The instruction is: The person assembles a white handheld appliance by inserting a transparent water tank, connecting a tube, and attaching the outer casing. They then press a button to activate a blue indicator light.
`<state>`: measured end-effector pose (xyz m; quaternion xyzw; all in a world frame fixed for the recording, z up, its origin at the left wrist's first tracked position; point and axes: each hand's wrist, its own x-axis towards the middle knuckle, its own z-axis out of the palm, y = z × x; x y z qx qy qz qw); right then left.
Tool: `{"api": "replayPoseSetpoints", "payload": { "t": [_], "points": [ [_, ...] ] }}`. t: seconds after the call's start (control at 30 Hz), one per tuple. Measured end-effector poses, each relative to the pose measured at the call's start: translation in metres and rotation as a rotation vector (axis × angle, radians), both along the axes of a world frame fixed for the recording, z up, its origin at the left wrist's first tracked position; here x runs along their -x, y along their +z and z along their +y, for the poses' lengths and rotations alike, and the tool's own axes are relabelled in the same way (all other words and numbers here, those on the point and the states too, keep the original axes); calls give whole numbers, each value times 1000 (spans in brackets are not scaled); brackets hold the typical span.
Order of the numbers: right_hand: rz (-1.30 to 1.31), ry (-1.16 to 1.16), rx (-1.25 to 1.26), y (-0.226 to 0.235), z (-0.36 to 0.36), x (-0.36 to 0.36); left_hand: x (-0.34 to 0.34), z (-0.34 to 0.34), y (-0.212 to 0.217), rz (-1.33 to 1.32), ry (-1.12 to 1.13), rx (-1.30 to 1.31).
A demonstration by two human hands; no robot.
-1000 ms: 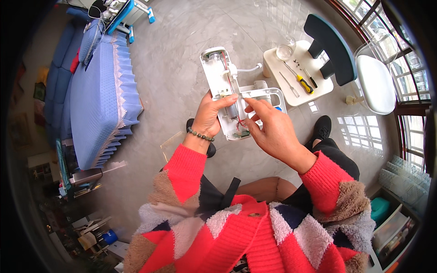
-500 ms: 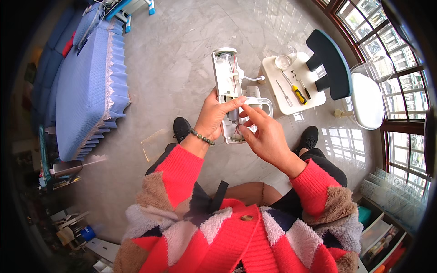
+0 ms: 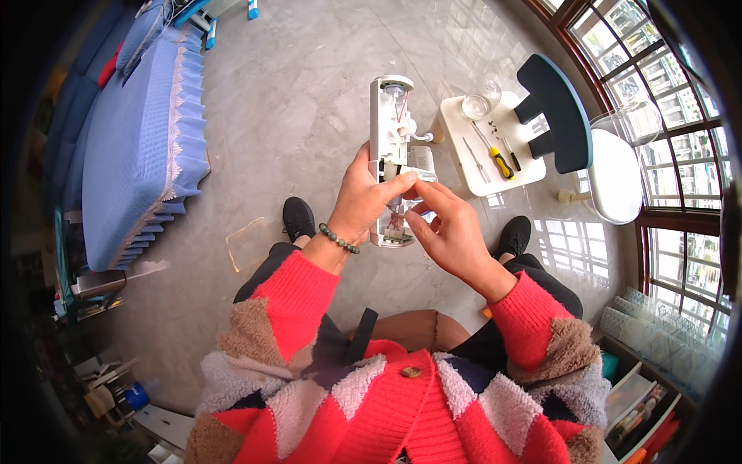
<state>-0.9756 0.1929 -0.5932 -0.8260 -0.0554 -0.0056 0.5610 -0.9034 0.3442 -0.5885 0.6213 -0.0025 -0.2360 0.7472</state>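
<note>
Right now our left hand (image 3: 363, 203) grips the white opened device (image 3: 390, 158) around its lower half, holding it upright above our knees, while our right hand (image 3: 448, 232) pinches narrow at a small part on the device's right side; beyond, a small white desk (image 3: 525, 176) carries a yellow-handled screwdriver (image 3: 495, 155) and a glass bowl (image 3: 481, 102), beside a dark chair (image 3: 556, 108)

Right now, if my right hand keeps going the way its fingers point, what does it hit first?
The white device held in your left hand; your right hand fingers look already at its open lower section, though depth is unclear.
</note>
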Motion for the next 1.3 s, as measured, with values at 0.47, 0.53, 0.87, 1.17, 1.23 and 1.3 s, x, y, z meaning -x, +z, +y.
{"api": "replayPoseSetpoints", "payload": {
  "t": [0.47, 0.53, 0.87, 1.17, 1.23, 1.3],
  "points": [
    [-87, -330, -199, -6, -17, -35, 11, -7, -17, -337, -41, -331],
    [-22, -367, -263, -7, -18, -41, 13, -9, -17, -380, -60, -378],
    [198, -322, -405, 0, -24, -51, 23, -15, -19, -324, -139, -320],
    [270, -330, -406, 1, -26, -53, 30, -19, -20, -321, -169, -362],
    [257, -338, -401, -1, -26, -53, 32, -19, -20, -313, -174, -347],
    [233, -353, -387, -2, -25, -54, 33, -20, -21, -334, -171, -348]
  ]
}}
